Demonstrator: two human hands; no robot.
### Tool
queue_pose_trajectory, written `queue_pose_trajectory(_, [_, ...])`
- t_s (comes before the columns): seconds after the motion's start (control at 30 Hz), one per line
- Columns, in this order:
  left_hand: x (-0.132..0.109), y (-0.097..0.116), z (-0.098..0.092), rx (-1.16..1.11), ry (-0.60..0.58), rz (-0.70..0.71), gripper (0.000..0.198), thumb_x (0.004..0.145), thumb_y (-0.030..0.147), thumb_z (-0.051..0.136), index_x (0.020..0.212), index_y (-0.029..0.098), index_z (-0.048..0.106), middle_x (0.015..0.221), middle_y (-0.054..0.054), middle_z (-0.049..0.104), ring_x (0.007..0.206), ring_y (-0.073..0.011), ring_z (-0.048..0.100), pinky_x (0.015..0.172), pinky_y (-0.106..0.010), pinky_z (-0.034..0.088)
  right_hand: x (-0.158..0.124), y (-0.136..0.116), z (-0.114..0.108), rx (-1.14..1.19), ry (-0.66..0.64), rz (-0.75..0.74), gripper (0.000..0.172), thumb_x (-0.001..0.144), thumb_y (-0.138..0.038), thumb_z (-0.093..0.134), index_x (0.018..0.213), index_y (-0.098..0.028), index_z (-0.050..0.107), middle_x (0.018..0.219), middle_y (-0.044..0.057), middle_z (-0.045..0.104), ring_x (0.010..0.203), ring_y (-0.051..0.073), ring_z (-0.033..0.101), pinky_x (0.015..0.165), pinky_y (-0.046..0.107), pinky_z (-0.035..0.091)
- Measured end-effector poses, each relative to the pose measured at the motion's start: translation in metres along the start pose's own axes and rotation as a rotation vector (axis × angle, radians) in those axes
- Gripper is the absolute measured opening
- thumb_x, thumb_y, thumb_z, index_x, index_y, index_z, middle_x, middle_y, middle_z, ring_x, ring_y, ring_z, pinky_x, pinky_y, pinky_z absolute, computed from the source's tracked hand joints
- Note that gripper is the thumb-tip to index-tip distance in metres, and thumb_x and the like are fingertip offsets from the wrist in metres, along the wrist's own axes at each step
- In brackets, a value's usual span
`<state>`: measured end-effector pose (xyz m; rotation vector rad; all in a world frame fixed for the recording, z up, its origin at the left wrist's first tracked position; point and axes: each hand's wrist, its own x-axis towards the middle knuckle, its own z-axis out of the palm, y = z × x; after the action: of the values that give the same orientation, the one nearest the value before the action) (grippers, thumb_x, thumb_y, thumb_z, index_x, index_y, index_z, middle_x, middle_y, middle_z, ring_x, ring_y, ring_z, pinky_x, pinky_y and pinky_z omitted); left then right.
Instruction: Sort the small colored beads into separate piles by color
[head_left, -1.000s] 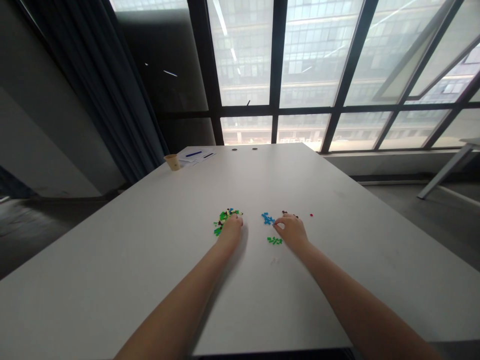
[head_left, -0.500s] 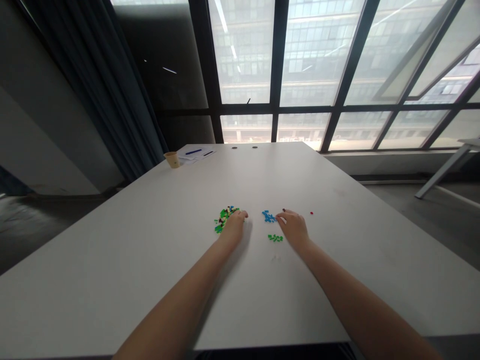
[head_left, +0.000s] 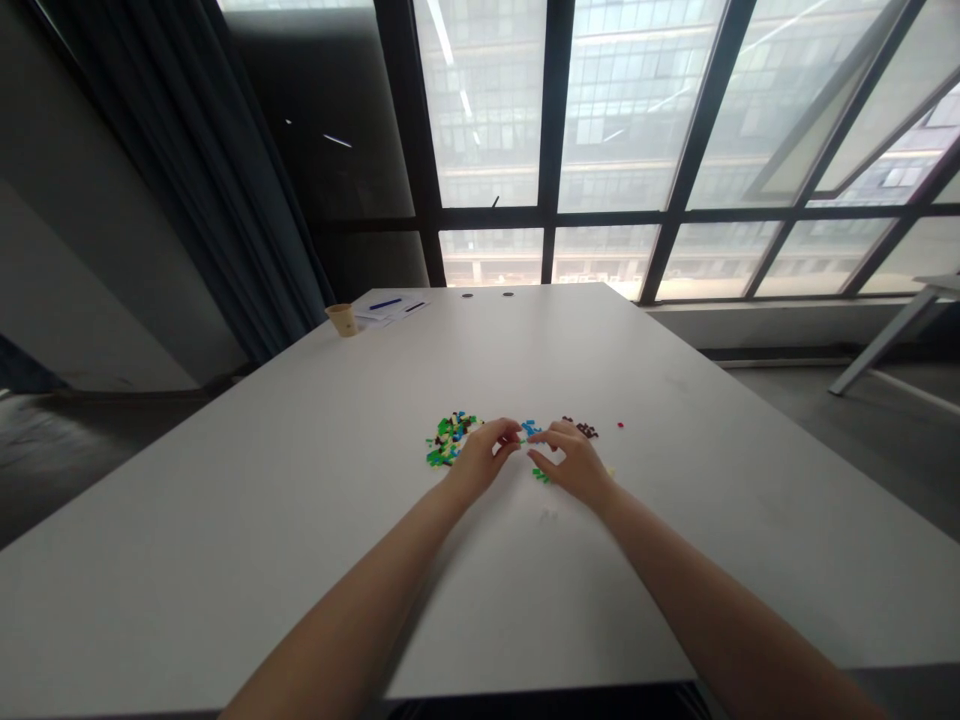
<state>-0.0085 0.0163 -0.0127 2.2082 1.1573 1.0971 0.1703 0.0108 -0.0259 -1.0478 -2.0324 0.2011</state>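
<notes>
A: Grip?
B: Our left hand [head_left: 481, 452] pinched a green piece [head_left: 523, 441] just nearside of the blue pieces [head_left: 529, 428]; our right hand [head_left: 579, 463] had thumb and finger parted.
A: Handling?
B: Tiny piece: we judged it needed steady, light fingertips.

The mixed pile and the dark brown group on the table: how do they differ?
The mixed pile shows several colours, green and blue among them; the brown group looks dark throughout. The mixed pile spreads wider than the brown group. The mixed pile lies beside the left hand, the brown group just beyond the right hand. Both are small pieces on the white table.
</notes>
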Motion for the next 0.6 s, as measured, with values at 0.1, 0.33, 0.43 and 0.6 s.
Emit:
queue_pose_trajectory(0.1, [-0.001, -0.0015, 0.0006, 0.03, -0.022, 0.057, 0.015, 0.078, 0.017, 0.05, 0.092, 0.018, 0.054, 0.081, -0.001, 0.06, 0.075, -0.0113, 0.054, 0.073, -0.025, 0.044, 0.0002, 0.0, 0.0001, 0.024, 0.016, -0.011, 0.013, 0.074, -0.026, 0.058, 0.084, -0.02, 0.064, 0.063, 0.0, 0.05, 0.066, 0.014, 0.047, 0.07, 0.028, 0.039])
queue_pose_trajectory(0.33, [-0.002, 0.0009, 0.0007, 0.07, -0.044, 0.113, 0.013, 0.081, 0.021, 0.048, 0.092, 0.018, 0.054, 0.082, -0.002, 0.06, 0.076, -0.0118, 0.054, 0.074, -0.026, 0.043, 0.0016, -0.0014, -0.0011, 0.032, 0.015, -0.038, 0.009, 0.077, -0.02, 0.054, 0.074, -0.02, 0.063, 0.063, 0.0, 0.052, 0.065, 0.013, 0.047, 0.069, 0.027, 0.038])
queue_pose_trajectory(0.43, [-0.0021, -0.0011, 0.0004, 0.089, -0.028, 0.107, 0.015, 0.081, 0.023, 0.048, 0.094, 0.018, 0.053, 0.082, -0.002, 0.059, 0.076, -0.012, 0.054, 0.074, -0.026, 0.044, 0.0024, -0.0024, -0.0025, 0.022, 0.039, -0.042, 0.008, 0.076, -0.018, 0.055, 0.075, -0.02, 0.062, 0.063, 0.0, 0.052, 0.065, 0.013, 0.047, 0.071, 0.027, 0.038])
queue_pose_trajectory(0.6, [-0.0012, -0.0039, -0.0012, 0.176, -0.05, 0.032, 0.017, 0.082, 0.025, 0.045, 0.096, 0.018, 0.053, 0.086, -0.004, 0.059, 0.079, -0.013, 0.054, 0.075, -0.027, 0.044, 0.0042, -0.0024, -0.0078, -0.002, 0.071, -0.045, 0.008, 0.074, -0.016, 0.055, 0.074, -0.02, 0.061, 0.061, -0.001, 0.052, 0.062, 0.012, 0.047, 0.068, 0.026, 0.038])
